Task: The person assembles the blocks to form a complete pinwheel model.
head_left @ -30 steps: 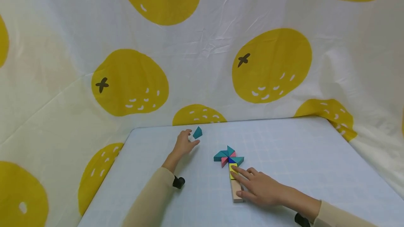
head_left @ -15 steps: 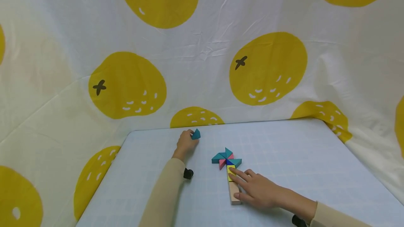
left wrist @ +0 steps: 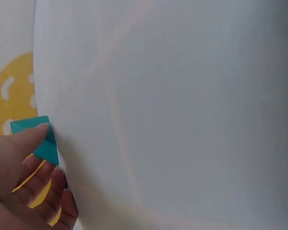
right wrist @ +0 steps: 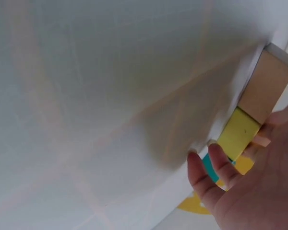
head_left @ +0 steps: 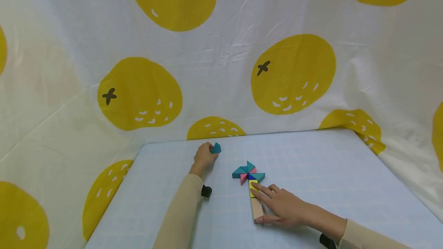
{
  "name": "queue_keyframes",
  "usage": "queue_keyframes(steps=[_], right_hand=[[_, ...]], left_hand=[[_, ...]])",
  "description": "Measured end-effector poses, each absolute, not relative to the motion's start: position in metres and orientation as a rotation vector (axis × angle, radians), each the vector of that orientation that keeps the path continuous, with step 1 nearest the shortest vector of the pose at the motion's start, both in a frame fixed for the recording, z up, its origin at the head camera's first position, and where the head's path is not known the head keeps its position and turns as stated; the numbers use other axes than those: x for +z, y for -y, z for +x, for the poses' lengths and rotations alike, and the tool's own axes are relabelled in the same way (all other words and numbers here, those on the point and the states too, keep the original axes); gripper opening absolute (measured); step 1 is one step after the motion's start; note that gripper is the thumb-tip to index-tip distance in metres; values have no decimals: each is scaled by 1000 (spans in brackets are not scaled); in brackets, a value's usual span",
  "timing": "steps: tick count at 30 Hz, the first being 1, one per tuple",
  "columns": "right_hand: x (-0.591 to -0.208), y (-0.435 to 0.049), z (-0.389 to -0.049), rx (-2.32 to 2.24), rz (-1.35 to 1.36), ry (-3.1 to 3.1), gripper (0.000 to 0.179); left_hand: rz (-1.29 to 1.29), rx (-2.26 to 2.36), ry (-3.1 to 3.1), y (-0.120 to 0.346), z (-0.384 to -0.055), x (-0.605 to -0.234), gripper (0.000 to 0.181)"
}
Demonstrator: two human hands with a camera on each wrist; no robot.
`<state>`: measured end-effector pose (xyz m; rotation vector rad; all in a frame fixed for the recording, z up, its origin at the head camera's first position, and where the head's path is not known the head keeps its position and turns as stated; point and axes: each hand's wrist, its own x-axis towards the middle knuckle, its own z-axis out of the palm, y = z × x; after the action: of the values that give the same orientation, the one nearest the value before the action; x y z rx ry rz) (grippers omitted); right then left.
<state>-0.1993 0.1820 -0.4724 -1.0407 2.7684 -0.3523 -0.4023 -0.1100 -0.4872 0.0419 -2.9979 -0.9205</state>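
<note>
My left hand (head_left: 204, 156) is at the far left of the table and pinches a teal angular block (head_left: 217, 148) between thumb and fingers. In the left wrist view the thumb lies across the face of the teal block (left wrist: 47, 146). Nearer, triangular blocks form a pinwheel: several teal ones (head_left: 238, 173), pink ones (head_left: 243, 178) and a dark blue one (head_left: 250, 177). A yellow block (right wrist: 238, 133) and a plain wood block (head_left: 256, 208) line up below it like a stem. My right hand (head_left: 285, 206) rests outstretched fingertips on the yellow block, its thumb by the wood block's near end.
A pale checked cloth (head_left: 311, 164) covers the table. White fabric with large yellow fruit prints (head_left: 294, 74) hangs behind and at the sides. A small black camera sits at each wrist, the left camera (head_left: 206, 191) beside the sleeve.
My left hand has reached farther and taken hold of the teal block that was lying at the back. The right thumb has slid slightly toward the wood block's near end.
</note>
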Motion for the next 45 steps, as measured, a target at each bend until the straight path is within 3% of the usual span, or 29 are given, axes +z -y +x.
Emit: queue_keyframes(steps=[15, 45], right_hand=[[-469, -180, -199, -330, -1012, -2785, 87], [-469, -178, -198, -313, -980, -2773, 89]], left_hand=[[-103, -964, 3019, 118, -391, -487, 34], [-607, -1386, 3169, 144, -304, -476, 36]])
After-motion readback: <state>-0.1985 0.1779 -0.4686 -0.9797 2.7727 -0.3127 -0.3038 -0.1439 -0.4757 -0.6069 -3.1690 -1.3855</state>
